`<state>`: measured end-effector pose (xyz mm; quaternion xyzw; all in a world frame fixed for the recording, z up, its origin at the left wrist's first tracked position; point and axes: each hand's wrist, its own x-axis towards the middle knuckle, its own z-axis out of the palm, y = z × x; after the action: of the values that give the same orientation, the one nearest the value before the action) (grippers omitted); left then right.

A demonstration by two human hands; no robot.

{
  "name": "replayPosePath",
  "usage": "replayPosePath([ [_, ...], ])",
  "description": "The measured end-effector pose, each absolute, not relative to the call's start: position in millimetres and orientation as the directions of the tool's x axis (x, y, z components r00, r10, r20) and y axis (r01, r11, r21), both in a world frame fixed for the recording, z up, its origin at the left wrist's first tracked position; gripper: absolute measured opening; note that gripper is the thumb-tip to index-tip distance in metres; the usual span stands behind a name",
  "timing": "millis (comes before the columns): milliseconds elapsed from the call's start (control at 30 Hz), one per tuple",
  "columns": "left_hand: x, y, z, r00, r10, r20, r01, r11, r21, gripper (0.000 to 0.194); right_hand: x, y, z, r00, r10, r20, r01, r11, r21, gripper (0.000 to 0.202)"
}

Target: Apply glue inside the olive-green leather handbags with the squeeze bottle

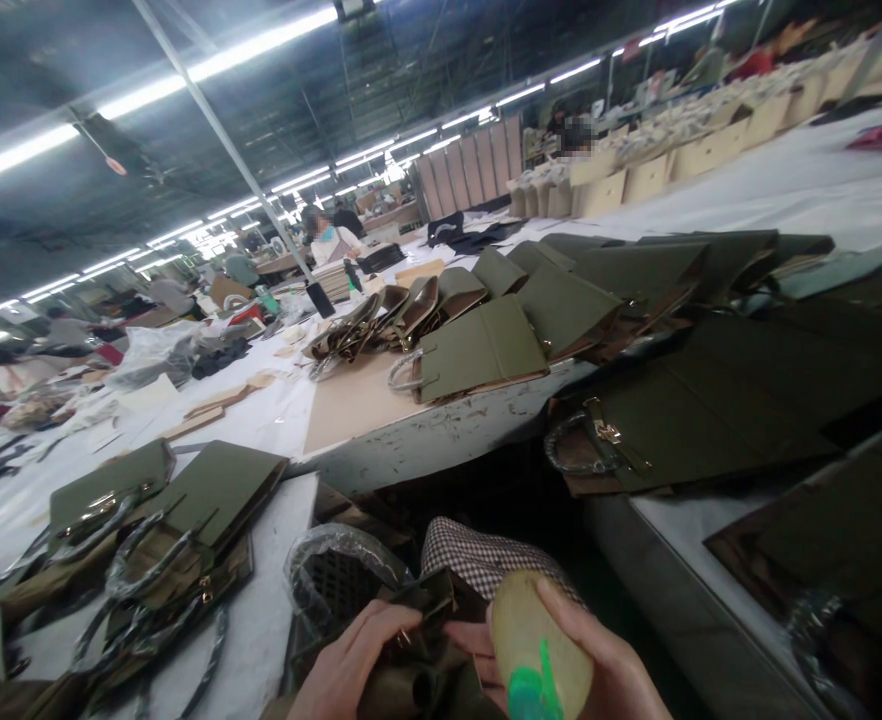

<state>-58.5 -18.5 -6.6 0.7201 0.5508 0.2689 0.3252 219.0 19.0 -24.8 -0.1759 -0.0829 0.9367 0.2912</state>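
Observation:
At the bottom of the view, my left hand (pixel 358 655) is closed on the edge of an olive-green handbag (pixel 441 685) in my lap. The bag's handle (pixel 340 545) is wrapped in plastic and arches up behind that hand. Beside it, my right hand (pixel 606 650) grips a yellowish plastic bottle (pixel 538 620) with a green cap (pixel 525 690), tilted so the cap end points down toward me. Some fingers of my right hand pass behind the bottle, next to the bag's opening. Checked cloth (pixel 478 548) shows just beyond my hands.
Olive handbags lie on the left table (pixel 268 600), among them one bag (pixel 220 490) near its edge. More bags (pixel 482 345) line the white table ahead. Another bag (pixel 703 420) lies to the right. Farther back are cream bags (pixel 647 180) and a seated person (pixel 336 240).

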Motion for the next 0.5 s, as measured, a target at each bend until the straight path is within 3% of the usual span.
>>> replayPosePath([
  [100,-53.5,-17.0,-3.6,0.321,0.946,0.040,0.612,-0.239,0.754,0.036,220.3,18.0,-22.3,-0.779,0.548,-0.303,-0.494,-0.835,-0.240,0.072],
  [267,-45.1,-19.2,2.3,0.315,0.945,0.090,0.587,-0.269,0.763,0.042,221.6,16.8,-24.9,-0.769,0.560,-0.307,-0.501,-0.827,-0.254,0.078],
  [500,-55.5,-10.4,-5.8,0.431,0.900,0.071,0.621,-0.353,0.700,0.027,213.7,17.2,-16.8,-0.725,0.648,-0.234,-0.548,-0.748,-0.373,0.074],
])
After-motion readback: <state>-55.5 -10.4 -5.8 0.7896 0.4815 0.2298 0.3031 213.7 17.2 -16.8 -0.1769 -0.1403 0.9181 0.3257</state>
